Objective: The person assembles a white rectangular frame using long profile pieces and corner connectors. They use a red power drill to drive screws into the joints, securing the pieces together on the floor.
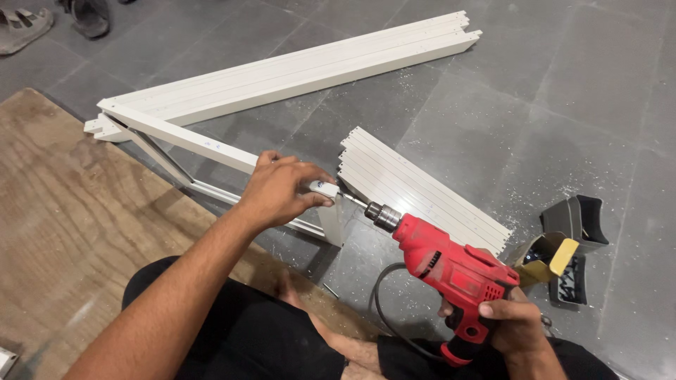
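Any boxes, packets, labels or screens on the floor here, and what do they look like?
Open cardboard box: on the floor right of the red drill, small, yellow-brown, flap up.
Black plastic packets: just behind and beside that box, dark, open-topped.
No screens or signs.

Your left hand (282, 190) is covering the spot where the small white fitting (325, 188) is meeting the white frame rail (183, 137), so you are not seeing how it is sitting there, and the drill bit (354, 201) is looking too thin to tell whether it is touching. Your right hand (510, 327) is hiding the grip of the red drill (451, 267), whose black cord (384, 309) is running out of sight behind your leg. The sandals (24, 27) are being cut off by the top edge.
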